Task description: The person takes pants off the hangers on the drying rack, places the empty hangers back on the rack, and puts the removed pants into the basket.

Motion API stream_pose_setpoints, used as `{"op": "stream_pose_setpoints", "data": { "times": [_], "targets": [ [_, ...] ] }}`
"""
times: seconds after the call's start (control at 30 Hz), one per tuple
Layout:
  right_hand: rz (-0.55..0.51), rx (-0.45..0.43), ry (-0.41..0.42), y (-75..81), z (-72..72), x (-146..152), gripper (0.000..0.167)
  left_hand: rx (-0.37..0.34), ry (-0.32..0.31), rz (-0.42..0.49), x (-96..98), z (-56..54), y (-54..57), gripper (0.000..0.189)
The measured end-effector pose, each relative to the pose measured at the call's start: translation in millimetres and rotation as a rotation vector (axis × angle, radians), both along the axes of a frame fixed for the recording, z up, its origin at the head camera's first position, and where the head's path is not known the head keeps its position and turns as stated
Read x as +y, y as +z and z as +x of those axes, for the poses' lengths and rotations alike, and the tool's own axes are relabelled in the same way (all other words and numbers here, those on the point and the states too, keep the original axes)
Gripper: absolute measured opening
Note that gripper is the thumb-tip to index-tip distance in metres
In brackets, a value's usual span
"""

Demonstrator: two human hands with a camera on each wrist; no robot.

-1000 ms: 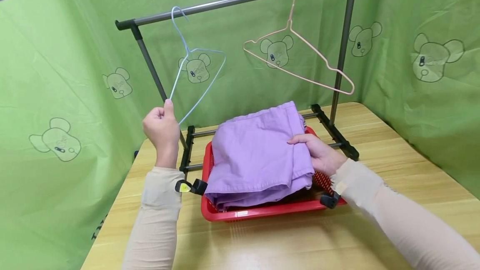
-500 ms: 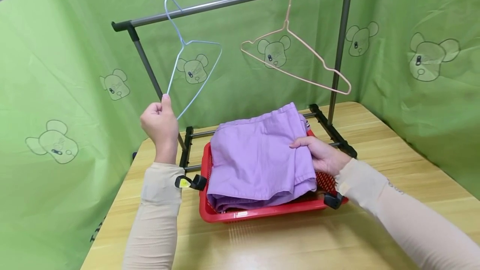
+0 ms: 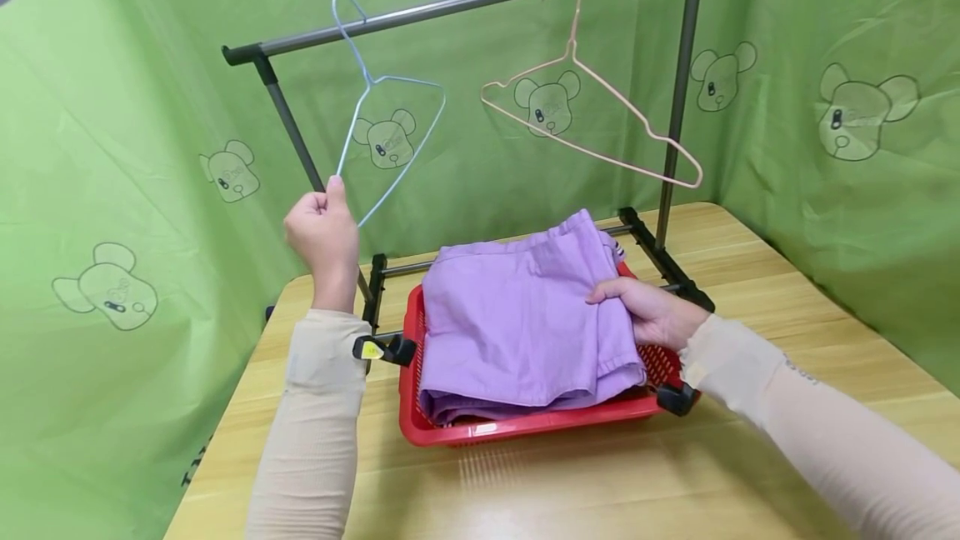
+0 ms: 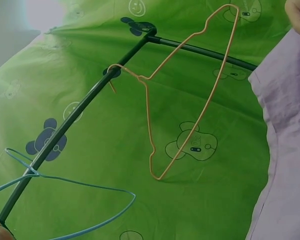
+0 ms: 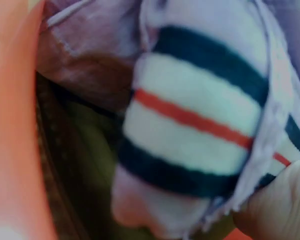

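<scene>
My left hand grips the left side of a light blue wire hanger, thumb up along the wire. The hanger's hook rises above the rack's bar, its tip close to the bar; whether it touches cannot be told. My right hand holds the right edge of a folded purple garment, thumb on top and the other fingers hidden beneath. This garment lies in and over a red basket. In the right wrist view, a striped band in navy, white and red shows on the garment.
A pink wire hanger hangs from the bar on the right. The rack's black foot stands behind the basket on a wooden table. Green curtain with bear drawings surrounds the table.
The left hand has raised the blue hanger, bringing its hook higher above the bar. The right hand has shifted slightly right and down, with the garment's edge following.
</scene>
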State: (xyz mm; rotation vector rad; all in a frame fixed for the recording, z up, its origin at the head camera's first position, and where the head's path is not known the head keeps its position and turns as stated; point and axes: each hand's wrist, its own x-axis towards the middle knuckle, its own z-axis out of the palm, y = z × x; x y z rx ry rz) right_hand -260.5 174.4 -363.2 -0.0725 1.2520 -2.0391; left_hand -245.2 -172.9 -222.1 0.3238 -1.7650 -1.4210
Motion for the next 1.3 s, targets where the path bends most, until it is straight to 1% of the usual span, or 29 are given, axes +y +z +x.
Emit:
{"op": "stream_pose_setpoints", "data": {
  "times": [0.23,0.37,0.5,0.6,0.83,0.93,1.07,1.17,1.3],
  "targets": [
    [0.048,-0.001,-0.006,-2.0,-0.2,2,0.033,-0.033,-0.024,0.010,-0.5,-6.9,2.0,0.036],
    [0.084,-0.002,-0.018,0.2,1.4,3,0.033,-0.055,-0.033,0.017,-0.6,-10.7,1.2,0.034],
    [0.114,0.008,-0.012,0.6,0.9,4,0.032,-0.077,-0.028,0.012,-0.8,-13.2,-1.0,0.033],
    [0.133,0.030,-0.002,0.1,-0.2,5,0.031,-0.088,-0.027,0.004,-1.3,-14.7,-3.1,0.032],
    [0.219,0.112,-0.032,1.2,0.3,8,0.034,-0.109,-0.041,-0.024,-2.7,-13.1,-6.7,0.030],
    [0.256,0.150,-0.029,2.4,1.5,9,0.036,-0.095,-0.045,-0.043,-3.6,-12.7,-9.5,0.026],
    [0.298,0.198,-0.029,4.4,3.2,11,0.039,-0.059,-0.047,-0.067,-3.8,-11.0,-12.6,0.021],
    [0.330,0.237,-0.037,6.4,3.8,12,0.041,-0.030,-0.045,-0.080,-3.5,-8.7,-14.6,0.020],
    [0.363,0.270,-0.044,8.7,2.8,14,0.040,0.001,-0.043,-0.082,-3.5,-6.4,-17.9,0.018]
  ]
}}
